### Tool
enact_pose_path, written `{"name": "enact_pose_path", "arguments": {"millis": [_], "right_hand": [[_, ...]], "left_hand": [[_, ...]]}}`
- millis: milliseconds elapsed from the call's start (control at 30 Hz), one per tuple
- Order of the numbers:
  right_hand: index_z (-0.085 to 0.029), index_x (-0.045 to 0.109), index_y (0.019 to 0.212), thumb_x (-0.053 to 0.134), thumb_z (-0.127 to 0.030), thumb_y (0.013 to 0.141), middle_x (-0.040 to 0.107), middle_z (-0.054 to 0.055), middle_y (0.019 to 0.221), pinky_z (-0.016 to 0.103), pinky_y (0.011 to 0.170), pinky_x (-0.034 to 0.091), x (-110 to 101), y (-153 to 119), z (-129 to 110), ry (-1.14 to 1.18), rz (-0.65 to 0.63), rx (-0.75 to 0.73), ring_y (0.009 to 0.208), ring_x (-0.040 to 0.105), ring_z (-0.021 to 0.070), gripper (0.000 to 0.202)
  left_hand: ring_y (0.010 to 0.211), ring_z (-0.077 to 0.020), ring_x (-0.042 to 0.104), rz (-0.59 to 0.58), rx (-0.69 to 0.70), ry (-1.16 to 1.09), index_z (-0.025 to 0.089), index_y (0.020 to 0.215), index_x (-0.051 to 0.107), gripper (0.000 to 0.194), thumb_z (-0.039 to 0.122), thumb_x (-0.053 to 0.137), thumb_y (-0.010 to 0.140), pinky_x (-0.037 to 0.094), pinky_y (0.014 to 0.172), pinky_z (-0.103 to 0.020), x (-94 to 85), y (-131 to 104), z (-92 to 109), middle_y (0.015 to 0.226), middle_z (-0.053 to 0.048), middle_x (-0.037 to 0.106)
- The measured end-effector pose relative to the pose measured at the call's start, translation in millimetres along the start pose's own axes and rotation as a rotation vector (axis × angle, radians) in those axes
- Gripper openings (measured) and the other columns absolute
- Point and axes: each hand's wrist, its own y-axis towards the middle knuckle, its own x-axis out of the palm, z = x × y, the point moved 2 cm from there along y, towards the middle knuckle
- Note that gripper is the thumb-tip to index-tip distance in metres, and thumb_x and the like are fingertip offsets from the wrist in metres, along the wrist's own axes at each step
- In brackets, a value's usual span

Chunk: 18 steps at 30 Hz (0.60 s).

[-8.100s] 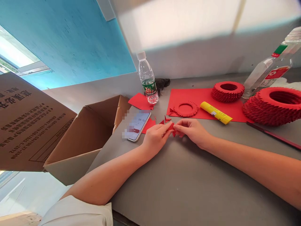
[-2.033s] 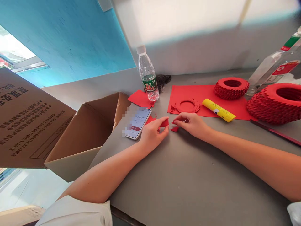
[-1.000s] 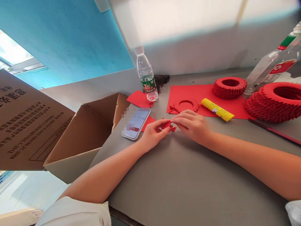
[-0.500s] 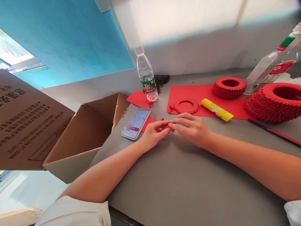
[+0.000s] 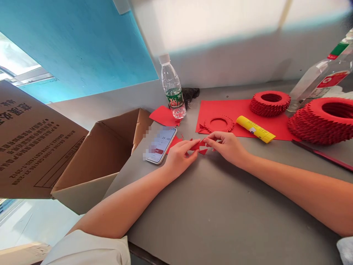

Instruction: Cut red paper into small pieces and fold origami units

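Near the middle of the grey table, my left hand (image 5: 180,156) has its fingers around a small red paper piece (image 5: 195,146). My right hand (image 5: 227,146) pinches the right end of the red paper, thumb and forefinger together. A small red triangle (image 5: 203,151) shows just below, between the two hands. Beyond them, a flat red ring with a toothed edge (image 5: 220,124) lies on a large red sheet (image 5: 215,107), with a yellow glue stick (image 5: 256,129) to its right. Fingers partly hide the small paper pieces.
A phone (image 5: 161,145) lies left of my left hand, near a water bottle (image 5: 173,90) and red paper (image 5: 162,115). Thick red rings (image 5: 270,103), a large bottle (image 5: 321,79) and a dark red strip (image 5: 322,154) are at right. An open cardboard box (image 5: 96,158) stands left.
The fingertips have moved apart slightly. My left fingers have spread and the right hand's grip has changed, so more of the red paper and a small triangle now show.
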Motion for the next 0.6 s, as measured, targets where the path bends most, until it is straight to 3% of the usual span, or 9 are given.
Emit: {"name": "enact_pose_path", "arguments": {"millis": [600], "right_hand": [[-0.017, 0.061, 0.078, 0.05, -0.04, 0.077, 0.064, 0.003, 0.074, 0.026, 0.062, 0.046, 6.0, -3.9, -1.1, 0.064, -0.181, 0.082, 0.068, 0.057, 0.014, 0.026]], "left_hand": [[0.074, -0.0115, 0.056, -0.05, 0.077, 0.016, 0.016, 0.11, 0.058, 0.031, 0.017, 0.052, 0.08, 0.048, 0.06, -0.021, 3.0, -2.4, -1.7, 0.092, -0.007, 0.064]]}}
